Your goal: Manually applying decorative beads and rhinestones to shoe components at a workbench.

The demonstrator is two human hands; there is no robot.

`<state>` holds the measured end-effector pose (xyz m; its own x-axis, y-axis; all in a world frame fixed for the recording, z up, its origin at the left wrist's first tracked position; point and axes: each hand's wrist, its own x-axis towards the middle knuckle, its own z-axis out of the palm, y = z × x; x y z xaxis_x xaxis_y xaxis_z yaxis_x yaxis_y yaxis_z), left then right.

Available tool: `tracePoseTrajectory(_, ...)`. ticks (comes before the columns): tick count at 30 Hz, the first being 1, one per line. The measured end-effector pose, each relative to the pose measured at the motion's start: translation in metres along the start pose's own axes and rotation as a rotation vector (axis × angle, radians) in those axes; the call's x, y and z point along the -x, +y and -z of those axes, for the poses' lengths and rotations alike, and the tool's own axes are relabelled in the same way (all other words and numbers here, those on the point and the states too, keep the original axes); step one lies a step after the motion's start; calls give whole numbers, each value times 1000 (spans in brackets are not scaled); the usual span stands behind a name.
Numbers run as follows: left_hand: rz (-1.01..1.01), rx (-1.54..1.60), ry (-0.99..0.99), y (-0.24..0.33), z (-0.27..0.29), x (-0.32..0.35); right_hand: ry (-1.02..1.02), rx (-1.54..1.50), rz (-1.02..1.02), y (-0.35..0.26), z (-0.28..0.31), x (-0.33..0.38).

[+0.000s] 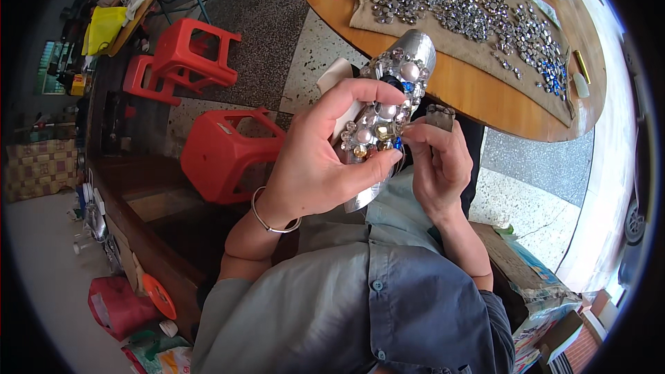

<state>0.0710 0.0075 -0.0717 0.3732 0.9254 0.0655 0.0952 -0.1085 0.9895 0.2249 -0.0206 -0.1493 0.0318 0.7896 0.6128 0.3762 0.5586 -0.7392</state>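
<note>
Silver foil-wrapped cylinder (pixel 388 107), studded over much of its face with clear, pearl, gold and blue stones, was held up in front of the person's chest, tilted with its upper end toward the near edge of the round wooden table (pixel 478 93). Left hand (pixel 325 156) was wrapped around the lower half of it, thumb laid across the front and fingers curled behind, a thin silver bangle (pixel 271 218) on that wrist. Right hand (pixel 438 159) was at the cylinder's right side, its fingertips pinched together against the stones near the lower cluster, while a small grey rectangular piece (pixel 440 116) stood up just above those fingers; whether the hand held that piece could not be told. On the table lay a tan cloth (pixel 443 48) spread with many loose clear and blue stones (pixel 478 14). Off the table's left side, three red plastic stools (pixel 225 156) stood on the speckled floor.
</note>
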Motion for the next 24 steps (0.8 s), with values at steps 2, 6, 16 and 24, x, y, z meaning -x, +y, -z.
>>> tracePoseTrajectory(2,-16,32,-1,-1,0,0,7,-223,-138,0,-3,3)
tracePoseTrajectory(6,19,-7,-13,1,-1,-1,22,-467,-351,-12,-6,4)
tracePoseTrajectory(16,6,-138,42,-4,-4,-1,-38,-611,-532,-23,2,-1)
tracePoseTrajectory(24,19,-104,21,0,-5,-1,-62,-763,-482,-7,1,0)
